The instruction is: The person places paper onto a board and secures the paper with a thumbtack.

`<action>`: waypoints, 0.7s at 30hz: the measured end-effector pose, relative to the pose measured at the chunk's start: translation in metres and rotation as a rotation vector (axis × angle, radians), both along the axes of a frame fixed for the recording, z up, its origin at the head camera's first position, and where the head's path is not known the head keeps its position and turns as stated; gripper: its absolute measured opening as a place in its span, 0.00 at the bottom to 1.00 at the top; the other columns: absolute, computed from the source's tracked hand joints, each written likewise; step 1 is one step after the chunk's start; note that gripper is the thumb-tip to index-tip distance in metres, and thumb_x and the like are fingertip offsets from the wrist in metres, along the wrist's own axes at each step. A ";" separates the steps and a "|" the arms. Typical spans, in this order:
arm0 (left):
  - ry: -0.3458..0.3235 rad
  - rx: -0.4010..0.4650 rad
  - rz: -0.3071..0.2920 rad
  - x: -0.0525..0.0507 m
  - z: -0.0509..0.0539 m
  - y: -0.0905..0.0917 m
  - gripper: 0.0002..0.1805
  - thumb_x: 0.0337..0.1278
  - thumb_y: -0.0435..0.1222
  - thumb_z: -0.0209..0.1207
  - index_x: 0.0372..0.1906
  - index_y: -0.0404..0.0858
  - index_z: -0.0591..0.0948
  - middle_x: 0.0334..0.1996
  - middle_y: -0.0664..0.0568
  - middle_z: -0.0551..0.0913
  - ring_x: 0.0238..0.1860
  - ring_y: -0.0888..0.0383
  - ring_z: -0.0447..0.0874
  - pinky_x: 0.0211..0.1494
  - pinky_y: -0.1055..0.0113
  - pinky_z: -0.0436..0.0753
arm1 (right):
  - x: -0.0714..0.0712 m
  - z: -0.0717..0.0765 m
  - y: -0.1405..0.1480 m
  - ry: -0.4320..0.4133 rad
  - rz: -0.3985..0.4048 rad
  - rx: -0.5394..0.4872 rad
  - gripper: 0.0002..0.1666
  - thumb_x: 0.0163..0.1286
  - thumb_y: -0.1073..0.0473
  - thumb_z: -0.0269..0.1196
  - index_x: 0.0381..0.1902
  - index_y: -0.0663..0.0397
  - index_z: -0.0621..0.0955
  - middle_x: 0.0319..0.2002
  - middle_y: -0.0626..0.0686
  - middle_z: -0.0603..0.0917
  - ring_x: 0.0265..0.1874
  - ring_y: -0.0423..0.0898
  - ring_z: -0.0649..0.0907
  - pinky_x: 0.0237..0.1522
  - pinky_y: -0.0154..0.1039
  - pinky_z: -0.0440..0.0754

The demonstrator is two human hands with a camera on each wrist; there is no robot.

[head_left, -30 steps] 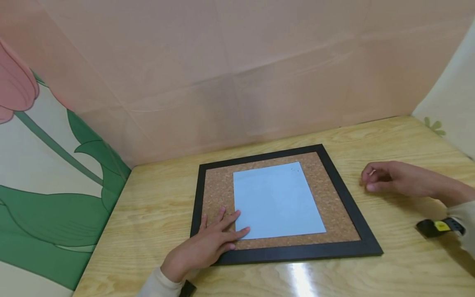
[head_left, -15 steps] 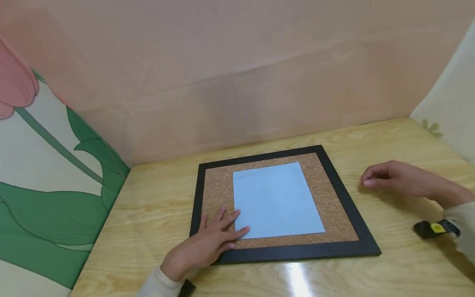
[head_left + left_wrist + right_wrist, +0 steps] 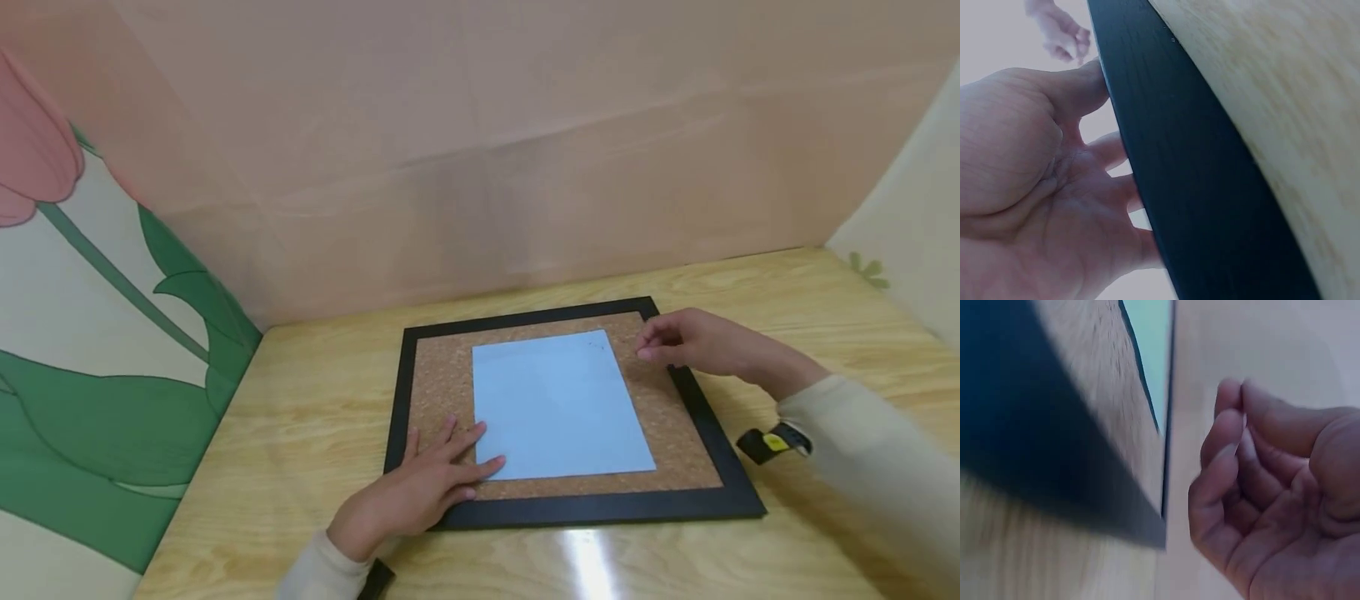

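Note:
A pale blue sheet of paper (image 3: 558, 408) lies on a cork board (image 3: 442, 375) with a black frame (image 3: 600, 510). My left hand (image 3: 420, 496) rests with spread fingers on the board's lower left, two fingertips touching the paper's left edge. The left wrist view shows the palm (image 3: 1041, 181) beside the black frame edge. Above the board's right side, my right hand (image 3: 693, 346) has curled fingers and thumb brought together, near the paper's upper right corner. In the right wrist view the fingertips (image 3: 1229, 394) meet; whether something tiny is between them cannot be seen.
The board lies on a wooden table (image 3: 315, 400). A beige covering (image 3: 487, 167) stands behind it, a panel with a printed flower (image 3: 120, 350) at left and a pale panel (image 3: 915, 225) at right. Small dark specks mark the paper's upper right corner.
My right hand was over the table right of the board, its fingertips drawing together; it has moved left over the board's right side. The left hand stays in place.

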State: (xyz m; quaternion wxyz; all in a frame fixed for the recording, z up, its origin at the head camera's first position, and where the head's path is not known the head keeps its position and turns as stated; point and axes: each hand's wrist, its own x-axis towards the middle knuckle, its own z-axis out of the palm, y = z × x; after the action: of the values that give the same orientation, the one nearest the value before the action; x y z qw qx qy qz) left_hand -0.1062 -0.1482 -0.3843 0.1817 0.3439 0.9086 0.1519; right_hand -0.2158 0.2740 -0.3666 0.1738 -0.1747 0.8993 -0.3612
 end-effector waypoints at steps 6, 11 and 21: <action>0.010 0.017 -0.014 -0.001 -0.003 -0.001 0.28 0.73 0.44 0.50 0.74 0.62 0.64 0.81 0.52 0.47 0.80 0.37 0.39 0.70 0.22 0.43 | -0.027 -0.003 -0.035 -0.012 0.012 0.051 0.11 0.74 0.55 0.62 0.48 0.54 0.84 0.44 0.53 0.84 0.43 0.48 0.77 0.46 0.40 0.76; 0.001 0.014 -0.008 -0.001 -0.003 -0.002 0.28 0.74 0.45 0.50 0.74 0.63 0.63 0.82 0.54 0.46 0.80 0.37 0.38 0.70 0.23 0.42 | -0.048 -0.007 -0.048 -0.080 -0.047 0.081 0.15 0.74 0.51 0.61 0.50 0.53 0.84 0.48 0.54 0.82 0.48 0.51 0.75 0.53 0.48 0.74; -0.004 0.015 0.014 0.001 -0.001 -0.008 0.28 0.74 0.46 0.49 0.74 0.64 0.63 0.82 0.54 0.45 0.80 0.38 0.36 0.70 0.23 0.41 | -0.068 -0.013 -0.068 -0.118 -0.124 0.171 0.16 0.74 0.49 0.61 0.45 0.54 0.86 0.45 0.54 0.79 0.48 0.53 0.74 0.55 0.50 0.72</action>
State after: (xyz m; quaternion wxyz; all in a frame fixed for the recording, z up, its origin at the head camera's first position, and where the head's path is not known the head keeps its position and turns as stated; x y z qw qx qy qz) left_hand -0.1049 -0.1558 -0.3854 0.1800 0.3386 0.9094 0.1609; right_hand -0.2835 0.2063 -0.3793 0.2181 -0.0818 0.9241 -0.3030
